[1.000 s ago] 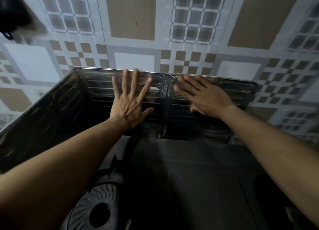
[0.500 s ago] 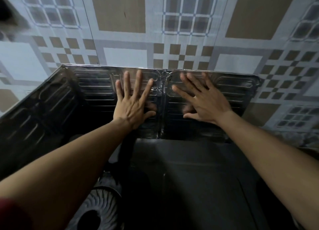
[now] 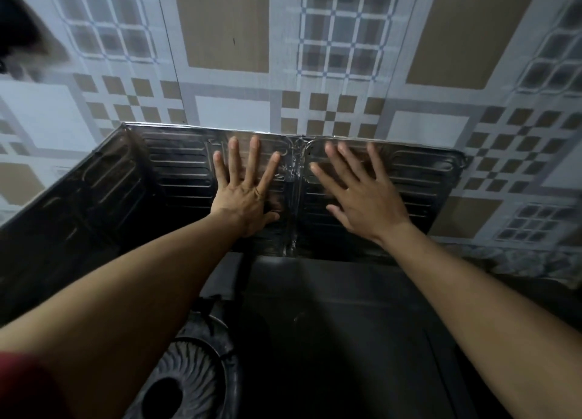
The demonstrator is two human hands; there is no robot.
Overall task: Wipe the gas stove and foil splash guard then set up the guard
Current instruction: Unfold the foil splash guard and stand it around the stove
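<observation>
Guard pressed flat, slip risk

Left hand (image 3: 244, 195) and right hand (image 3: 367, 203), fingers spread and gripping nothing, press the dark ribbed foil splash guard (image 3: 176, 170) against the tiled wall (image 3: 220, 25) at the black gas stove's (image 3: 330, 324) rear edge. Uneven pressure could buckle its centre fold, or tip it forward.

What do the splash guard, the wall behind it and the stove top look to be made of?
Splash guard: thin embossed metal foil, shiny; ribbed panels and a crinkled centre fold reflect light.
Wall: probably glazed patterned tile or tile-look panelling; smooth, with thin vertical seams.
Stove top: dark, smooth, faintly glossy, possibly glass or enamelled metal; too dim to tell.
</observation>
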